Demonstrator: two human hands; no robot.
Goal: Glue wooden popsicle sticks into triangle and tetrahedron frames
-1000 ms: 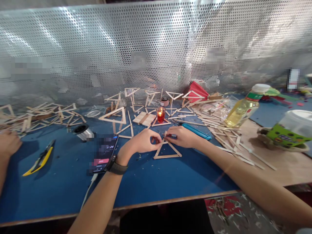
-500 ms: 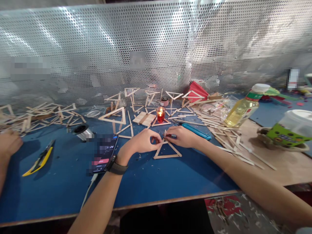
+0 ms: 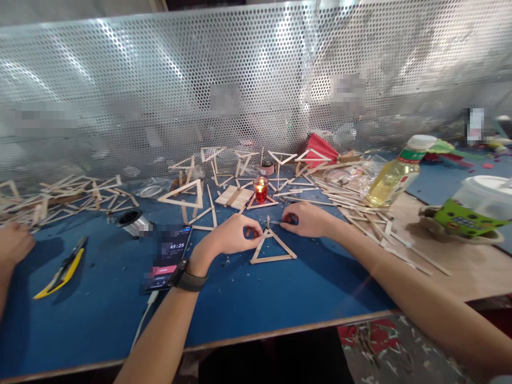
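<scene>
My left hand (image 3: 234, 234) is closed, thumb and forefinger pinching near the top corner of a small stick triangle (image 3: 274, 259). The triangle is made of flat wooden sticks and rests on the blue table. A short stick (image 3: 268, 221) stands up at that corner. Just right of it, my right hand (image 3: 306, 218) is closed on a thin greyish strip (image 3: 275, 222) that points left toward the upright stick. Most of the strip is hidden by the fingers. Behind the hands, a lit candle in a red glass (image 3: 261, 191) stands within another stick triangle.
Stick frames (image 3: 182, 194) stand along the back. Loose sticks (image 3: 376, 226), an oil bottle (image 3: 396, 173) and a lidded tub (image 3: 472, 210) are at right. A phone (image 3: 168, 258), a wire spool (image 3: 134, 223), a yellow cutter (image 3: 64, 269) and another person's hand (image 3: 16, 242) are at left.
My right hand has drawn slightly right, away from the triangle's corner, and the greyish strip now shows. The blue tool behind it is out of sight. My left hand keeps its pinch.
</scene>
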